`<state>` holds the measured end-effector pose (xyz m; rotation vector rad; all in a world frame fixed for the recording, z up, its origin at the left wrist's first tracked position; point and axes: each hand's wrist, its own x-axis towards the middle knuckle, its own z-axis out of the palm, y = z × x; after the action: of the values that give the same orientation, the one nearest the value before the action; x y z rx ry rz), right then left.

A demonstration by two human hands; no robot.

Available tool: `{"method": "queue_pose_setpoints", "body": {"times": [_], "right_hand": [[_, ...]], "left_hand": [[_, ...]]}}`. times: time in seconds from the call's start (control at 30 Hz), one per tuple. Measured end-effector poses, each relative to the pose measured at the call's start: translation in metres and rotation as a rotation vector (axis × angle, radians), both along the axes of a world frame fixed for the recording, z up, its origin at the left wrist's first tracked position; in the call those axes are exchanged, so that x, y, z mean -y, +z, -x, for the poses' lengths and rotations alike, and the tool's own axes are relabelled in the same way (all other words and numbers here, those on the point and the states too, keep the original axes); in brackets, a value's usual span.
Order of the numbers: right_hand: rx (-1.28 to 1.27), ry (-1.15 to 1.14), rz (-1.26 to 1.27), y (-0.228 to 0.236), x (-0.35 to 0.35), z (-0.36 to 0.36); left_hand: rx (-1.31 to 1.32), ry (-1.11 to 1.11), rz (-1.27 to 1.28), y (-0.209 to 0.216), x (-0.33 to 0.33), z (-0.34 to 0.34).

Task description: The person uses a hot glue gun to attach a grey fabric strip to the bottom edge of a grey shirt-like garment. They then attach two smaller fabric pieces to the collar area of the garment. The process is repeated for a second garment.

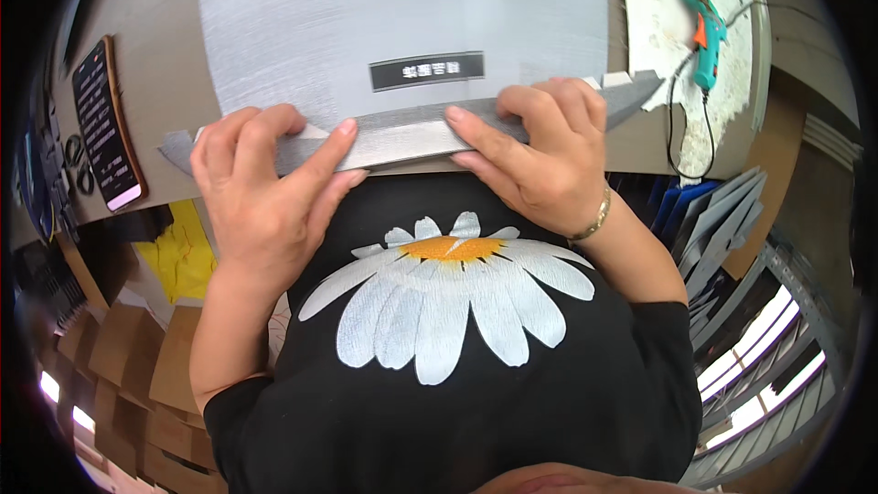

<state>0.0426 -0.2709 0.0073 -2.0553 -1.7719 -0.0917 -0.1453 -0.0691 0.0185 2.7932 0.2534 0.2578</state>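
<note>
A large light-grey sheet (283,18) lies on the table in front of me, with a small black label (426,71) on it. Along its near side runs a turned-up edge strip (402,144), pale with a darker grey border that sticks out at both ends. My left hand (261,169) pinches this strip left of its middle, thumb and index finger pressed along it. On the other side of the middle, my right hand (544,151) pinches the same strip in a like way. The fingers' far tips are partly hidden behind the strip.
At the right, a teal glue gun (706,37) with an orange trigger and a cord lies on a white, glue-spattered sheet (654,0). A phone (108,128) and scissors (84,169) lie at the left. Below stand cardboard boxes (128,348) and grey-blue panels (727,210).
</note>
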Motion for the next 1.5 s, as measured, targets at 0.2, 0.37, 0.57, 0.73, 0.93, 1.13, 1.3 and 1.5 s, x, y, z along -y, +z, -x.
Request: {"method": "queue_pose_setpoints", "body": {"times": [0.2,0.37,0.57,0.73,0.93,1.13,1.3,1.5], "right_hand": [[-0.001,-0.001,0.001,0.005,0.004,-0.004],[0.065,-0.077,0.048,0.003,0.026,-0.015],[0.093,-0.077,0.039,0.011,0.024,-0.022],[0.087,-0.075,0.071,0.009,0.027,-0.022],[-0.002,0.001,0.064,0.003,0.004,0.0],[0.037,-0.019,0.09,0.006,0.012,-0.018],[0.005,0.019,0.146,0.011,0.02,-0.027],[-0.096,0.153,0.16,0.016,0.017,-0.04]], "left_hand": [[-0.003,-0.049,-0.024,0.002,0.015,-0.011],[-0.024,-0.063,-0.046,-0.004,0.022,-0.016],[-0.054,-0.084,-0.078,0.004,0.024,-0.024],[-0.029,-0.086,-0.067,0.001,0.029,-0.03],[-0.027,-0.09,-0.054,0.003,0.028,-0.032],[0.025,-0.026,-0.162,-0.006,0.009,-0.004],[0.051,-0.154,-0.092,-0.001,-0.012,0.0],[-0.163,-0.364,0.076,0.029,-0.038,-0.01]]}}
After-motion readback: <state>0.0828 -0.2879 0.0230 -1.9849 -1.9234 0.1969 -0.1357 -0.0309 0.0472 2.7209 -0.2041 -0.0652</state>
